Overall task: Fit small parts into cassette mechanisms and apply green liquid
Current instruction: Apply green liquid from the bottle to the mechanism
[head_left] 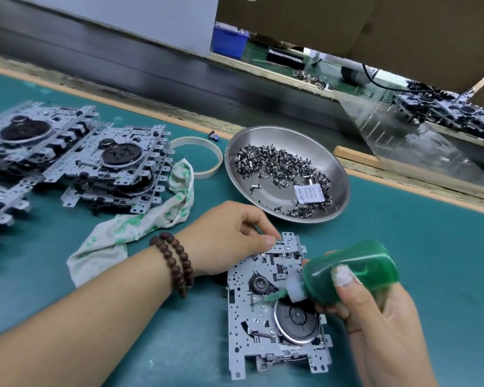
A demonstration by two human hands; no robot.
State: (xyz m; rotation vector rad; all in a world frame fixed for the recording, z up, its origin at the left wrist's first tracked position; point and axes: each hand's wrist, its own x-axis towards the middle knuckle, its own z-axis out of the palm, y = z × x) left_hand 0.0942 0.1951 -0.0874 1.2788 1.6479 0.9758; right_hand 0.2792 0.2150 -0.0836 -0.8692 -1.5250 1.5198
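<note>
A grey metal cassette mechanism (246, 325) lies flat on the green mat in front of me. My left hand (229, 238) grips its upper left corner, thumb and fingers curled on the edge. My right hand (375, 311) grips a squeeze bottle of green liquid (355, 272), tilted down to the left. The bottle's green nozzle tip (266, 298) touches the plate just above the black flywheel (296, 322). A round steel tray (338, 169) beyond holds several small dark metal parts (277, 166) and a white sachet.
Stacks of other cassette mechanisms (104, 163) lie at the left. A green-stained white rag (140, 222) and a ring of tape (199, 157) sit between them and the tray. A conveyor edge and a clear plastic guard (419, 141) run along the back.
</note>
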